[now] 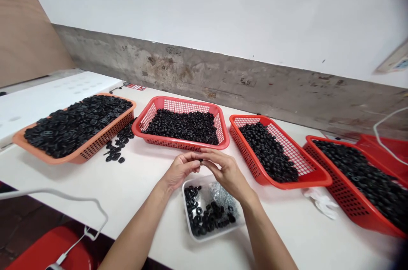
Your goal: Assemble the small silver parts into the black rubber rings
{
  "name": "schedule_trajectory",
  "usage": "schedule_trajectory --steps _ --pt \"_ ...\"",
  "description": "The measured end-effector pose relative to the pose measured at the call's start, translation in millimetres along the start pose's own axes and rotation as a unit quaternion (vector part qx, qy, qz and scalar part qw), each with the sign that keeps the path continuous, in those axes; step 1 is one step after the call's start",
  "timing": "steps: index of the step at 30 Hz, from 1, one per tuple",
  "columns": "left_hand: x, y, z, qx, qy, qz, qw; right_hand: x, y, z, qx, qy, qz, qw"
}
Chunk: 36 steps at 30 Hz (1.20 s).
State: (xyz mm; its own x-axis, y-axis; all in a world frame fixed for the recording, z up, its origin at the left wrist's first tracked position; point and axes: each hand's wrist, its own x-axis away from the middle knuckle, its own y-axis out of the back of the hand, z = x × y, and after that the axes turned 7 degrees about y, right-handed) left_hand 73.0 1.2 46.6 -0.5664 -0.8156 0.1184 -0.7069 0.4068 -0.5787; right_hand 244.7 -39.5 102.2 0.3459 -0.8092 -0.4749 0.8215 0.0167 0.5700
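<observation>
Small blk rubber ring (200,160) pinched btw fingertips of both hands, mostly hidden by fingers, held up in the air just behind the clear plastic tray (185,206). L hand (181,171) & R hand (227,172) nearly closed, fingers curled, tips meeting around the ring; neither seems to hold anything else. Bare forearms come in on either side of tray, not touching it.

Tray sits on white table (134,206). Inside: heap of blk rubber rings (204,214), w/ crinkly clear plastic (223,202) beside them on the right side of tray.

Directly behind tray, just past the hands: red mesh basket (191,144), approx full of blk rings. Further left-behind of tray: orange-red mesh basket (105,134), piled w/ flatter blk rubber pieces. Btw that basket & tray, a bit back: small loose scatter of blk pieces (116,149) on table, touching basket's side. Right-behind tray: 2nd red mesh basket (264,176) w/ blk rings, then 3rd red mesh basket (347,193) at far right, also heaped. Crumpled white cloth (321,204) lies right of tray, against 3rd basket.

Far behind tray: grey concrete-faced wall (204,74). Far left of tray: white board (47,100). Low left of tray, past table edge: red seat (47,248).
</observation>
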Motion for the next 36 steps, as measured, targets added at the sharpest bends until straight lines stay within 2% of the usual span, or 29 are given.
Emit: schedule_trajectory --steps 8,20,24,27,36 --pt "0 1.5 2 0.006 0.019 0.011 1.000 1 -1 -3 -0.003 -0.006 -0.024 1.000" --pt "-2 2.7 2 -0.008 0.014 0.002 1.000 2 0 -4 0.009 0.012 0.009 1.000" --pt "0 0.5 -1 -0.008 0.025 -0.005 1.000 3 3 -5 0.026 0.019 0.001 0.999" --pt "0 0.1 -1 -0.008 0.031 -0.012 0.999 4 9 -4 0.036 0.029 -0.033 0.998" --pt "-1 1.8 0 -0.014 0.045 -0.016 0.999 3 28 3 0.093 0.049 -0.196 0.975"
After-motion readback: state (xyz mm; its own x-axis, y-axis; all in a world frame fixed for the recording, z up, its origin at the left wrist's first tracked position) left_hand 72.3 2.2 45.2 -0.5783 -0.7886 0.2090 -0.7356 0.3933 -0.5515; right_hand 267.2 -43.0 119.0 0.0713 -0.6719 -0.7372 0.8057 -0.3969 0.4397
